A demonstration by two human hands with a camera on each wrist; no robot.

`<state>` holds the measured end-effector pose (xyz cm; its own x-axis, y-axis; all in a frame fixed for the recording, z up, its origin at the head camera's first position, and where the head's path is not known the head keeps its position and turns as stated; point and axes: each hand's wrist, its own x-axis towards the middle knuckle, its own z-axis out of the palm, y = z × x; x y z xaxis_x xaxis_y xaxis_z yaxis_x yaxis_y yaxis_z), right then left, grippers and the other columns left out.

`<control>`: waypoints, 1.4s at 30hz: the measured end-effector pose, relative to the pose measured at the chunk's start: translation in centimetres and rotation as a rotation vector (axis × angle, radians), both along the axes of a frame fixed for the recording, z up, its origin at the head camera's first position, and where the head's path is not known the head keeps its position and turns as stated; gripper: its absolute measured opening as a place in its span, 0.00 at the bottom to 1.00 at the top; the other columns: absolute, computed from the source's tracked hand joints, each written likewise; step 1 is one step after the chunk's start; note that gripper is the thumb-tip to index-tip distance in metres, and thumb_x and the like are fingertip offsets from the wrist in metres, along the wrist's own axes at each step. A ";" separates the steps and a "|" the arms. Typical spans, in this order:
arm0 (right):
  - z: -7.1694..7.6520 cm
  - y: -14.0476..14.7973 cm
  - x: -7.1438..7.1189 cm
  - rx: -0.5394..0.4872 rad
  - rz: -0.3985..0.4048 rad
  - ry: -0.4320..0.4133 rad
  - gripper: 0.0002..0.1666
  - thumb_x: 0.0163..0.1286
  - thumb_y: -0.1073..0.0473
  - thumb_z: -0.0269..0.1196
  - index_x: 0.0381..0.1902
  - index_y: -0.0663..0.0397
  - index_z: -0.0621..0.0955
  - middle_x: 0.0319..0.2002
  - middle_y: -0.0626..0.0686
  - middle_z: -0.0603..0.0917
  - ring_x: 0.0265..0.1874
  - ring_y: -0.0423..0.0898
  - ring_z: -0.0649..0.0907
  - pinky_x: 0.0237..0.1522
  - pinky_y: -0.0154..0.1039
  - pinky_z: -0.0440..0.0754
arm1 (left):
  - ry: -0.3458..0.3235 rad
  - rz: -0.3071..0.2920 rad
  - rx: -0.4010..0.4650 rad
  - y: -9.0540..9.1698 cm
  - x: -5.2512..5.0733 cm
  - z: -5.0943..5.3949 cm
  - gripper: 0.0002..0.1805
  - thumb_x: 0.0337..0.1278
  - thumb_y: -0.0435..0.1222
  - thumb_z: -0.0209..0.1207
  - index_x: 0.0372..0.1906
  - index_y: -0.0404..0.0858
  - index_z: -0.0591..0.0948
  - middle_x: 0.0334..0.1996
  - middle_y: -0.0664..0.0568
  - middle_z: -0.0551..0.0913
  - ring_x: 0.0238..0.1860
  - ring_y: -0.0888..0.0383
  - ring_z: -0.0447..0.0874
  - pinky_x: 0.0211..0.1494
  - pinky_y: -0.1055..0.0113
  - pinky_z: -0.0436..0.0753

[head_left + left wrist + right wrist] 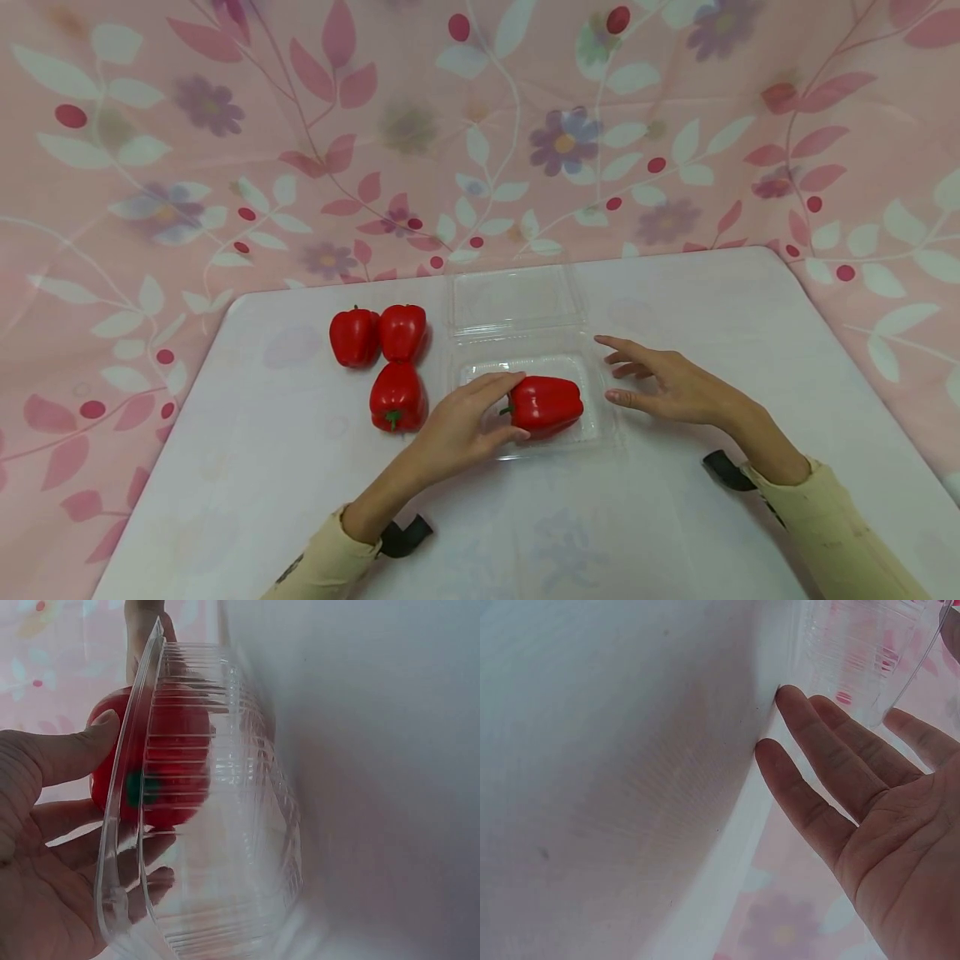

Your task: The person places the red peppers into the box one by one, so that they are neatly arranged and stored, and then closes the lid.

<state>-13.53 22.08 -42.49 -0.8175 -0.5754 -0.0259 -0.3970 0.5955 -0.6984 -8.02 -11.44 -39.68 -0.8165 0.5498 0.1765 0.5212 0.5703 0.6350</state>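
Observation:
A red bell pepper (546,403) lies on its side in the base of a clear plastic clamshell box (592,367), its green stem toward the left. My left hand (467,421) holds the pepper at the stem end, thumb on the near side and fingers on the far side. Through the clear wall in the left wrist view, the thumb (97,739) touches the red skin. My right hand (670,385) is just right of the box, fingers spread and nothing in them. In the right wrist view, two fingertips (769,754) are close to the white tabletop.
Three more red bell peppers (397,396) stand close together left of the box. The box's clear lid (517,296) lies folded back behind its base. A white table (262,467) meets a pink floral cloth (420,125) at its back edge.

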 end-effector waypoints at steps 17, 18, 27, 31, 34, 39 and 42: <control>0.0 -0.1 0.0 0.009 -0.014 -0.005 0.48 0.63 0.44 0.69 0.76 0.37 0.60 0.60 0.53 0.79 0.55 0.53 0.81 0.51 0.63 0.79 | -0.024 0.005 -0.035 2.0 0.4 -0.2 0.38 0.51 0.41 0.73 0.68 0.40 0.72 0.60 0.54 0.75 0.58 0.61 0.75 0.54 0.68 0.80; -0.1 -0.1 0.0 0.007 -0.012 -0.003 0.48 0.63 0.44 0.69 0.76 0.37 0.60 0.60 0.54 0.79 0.55 0.54 0.81 0.51 0.63 0.79 | -0.022 0.008 -0.041 2.1 0.4 -0.3 0.38 0.51 0.41 0.73 0.68 0.39 0.72 0.61 0.54 0.75 0.58 0.60 0.75 0.54 0.68 0.80; -0.2 -0.1 0.1 0.005 -0.014 0.003 0.48 0.63 0.45 0.69 0.76 0.37 0.60 0.59 0.54 0.79 0.54 0.53 0.81 0.51 0.63 0.79 | -0.040 0.012 -0.052 2.5 0.4 -0.4 0.39 0.52 0.40 0.72 0.69 0.38 0.71 0.62 0.52 0.75 0.59 0.59 0.76 0.55 0.67 0.80; -0.2 -0.1 0.1 0.001 -0.007 0.004 0.47 0.64 0.45 0.69 0.76 0.39 0.60 0.60 0.55 0.79 0.54 0.55 0.81 0.51 0.63 0.79 | -0.067 0.014 -0.060 2.6 0.4 -0.5 0.39 0.52 0.40 0.72 0.69 0.37 0.70 0.61 0.52 0.74 0.58 0.59 0.76 0.55 0.68 0.80; -0.2 -0.1 0.1 -0.003 -0.005 0.005 0.47 0.64 0.45 0.69 0.76 0.39 0.60 0.60 0.55 0.79 0.54 0.55 0.81 0.50 0.64 0.79 | -0.084 0.008 -0.066 2.7 0.4 -0.5 0.39 0.54 0.39 0.71 0.70 0.37 0.69 0.62 0.52 0.74 0.58 0.58 0.76 0.54 0.68 0.80; -0.3 0.0 0.0 -0.006 -0.003 0.007 0.47 0.64 0.46 0.69 0.76 0.39 0.60 0.60 0.55 0.79 0.54 0.55 0.81 0.51 0.64 0.78 | -0.091 -0.008 -0.072 2.9 0.3 -0.6 0.38 0.55 0.40 0.70 0.70 0.38 0.69 0.62 0.51 0.73 0.56 0.57 0.77 0.53 0.69 0.81; -0.2 -0.1 0.0 -0.004 -0.001 0.011 0.47 0.64 0.44 0.68 0.76 0.38 0.60 0.60 0.55 0.79 0.54 0.54 0.81 0.51 0.65 0.78 | -0.095 -0.013 -0.069 3.0 0.2 -0.8 0.38 0.55 0.40 0.70 0.70 0.38 0.69 0.62 0.51 0.73 0.56 0.57 0.78 0.53 0.69 0.80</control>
<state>-13.50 22.02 -42.73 -0.8183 -0.5746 -0.0146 -0.4039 0.5929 -0.6966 -7.79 -8.46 -40.48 -0.8204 0.5686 0.0600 0.4684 0.6081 0.6409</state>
